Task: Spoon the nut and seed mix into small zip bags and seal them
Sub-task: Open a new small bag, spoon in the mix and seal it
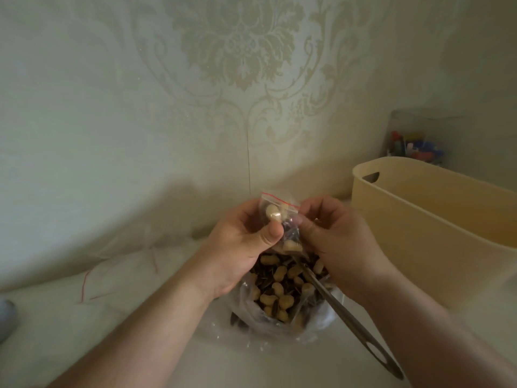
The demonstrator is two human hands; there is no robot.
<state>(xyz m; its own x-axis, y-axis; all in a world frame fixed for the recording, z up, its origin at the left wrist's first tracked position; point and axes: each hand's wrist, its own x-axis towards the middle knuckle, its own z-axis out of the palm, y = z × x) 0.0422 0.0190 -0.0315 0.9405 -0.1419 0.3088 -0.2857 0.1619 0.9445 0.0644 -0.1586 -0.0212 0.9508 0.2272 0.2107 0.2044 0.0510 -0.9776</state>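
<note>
Above the big open bag, from the head view: left hand [240, 242] pinching a small zip bag [279, 219], thumb pressed on its front and fingers curled behind; right hand [333, 242] gripping the same bag at its right edge, fingers curled toward the red-lined zip strip. Already loaded with pale peanuts and dark seeds, roughly full to the eye. Top strip standing clear of the fingers, looking not yet pressed shut along its whole run, though hard to tell for certain. Judged as the sealing step for this bag.

Below, nut and seed mix [282, 284] heaped in a crinkly clear plastic bag [251, 317] on the table [140, 331], plenty left, so more portions likely to come. Spoon [349, 315] resting in the mix, bowl buried, long dull-metal handle slanting out to the lower right with an oval hole near its end; touched by neither hand.

Left of centre, spare zip bags [117, 278] lying flat and empty, thin glossy film with red lines, barely visible against the pale surface. No finished sealed bags in view.

On the right, beige plastic bin [419, 219], smooth matt wall, rounded rim, cut-out handle. Behind it, clear container [414, 141] with small coloured items, too blurred to name. Patterned wallpaper [237, 65] behind everything.
</note>
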